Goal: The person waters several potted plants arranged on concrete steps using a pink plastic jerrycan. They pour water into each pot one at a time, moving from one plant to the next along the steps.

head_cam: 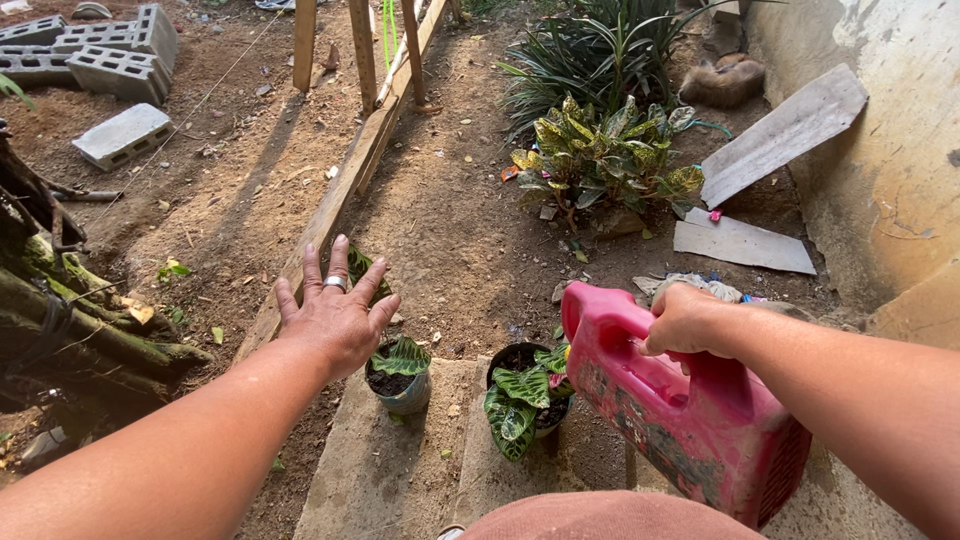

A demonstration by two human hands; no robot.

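Observation:
My right hand (683, 318) grips the handle of a red plastic jug (690, 415), which is tilted with its spout end over a small dark pot holding a striped green plant (525, 392). My left hand (337, 310) hovers open, fingers spread, a ring on one finger, just above a second small pot (400, 378) with a striped leaf. Both pots stand on a concrete slab (400, 470).
A long wooden plank (340, 190) runs across the dirt beyond the pots. Concrete blocks (120, 135) lie at the far left, leafy shrubs (600, 150) at the back, flat boards (742, 243) by the wall on the right, mossy branches (70, 320) on the left.

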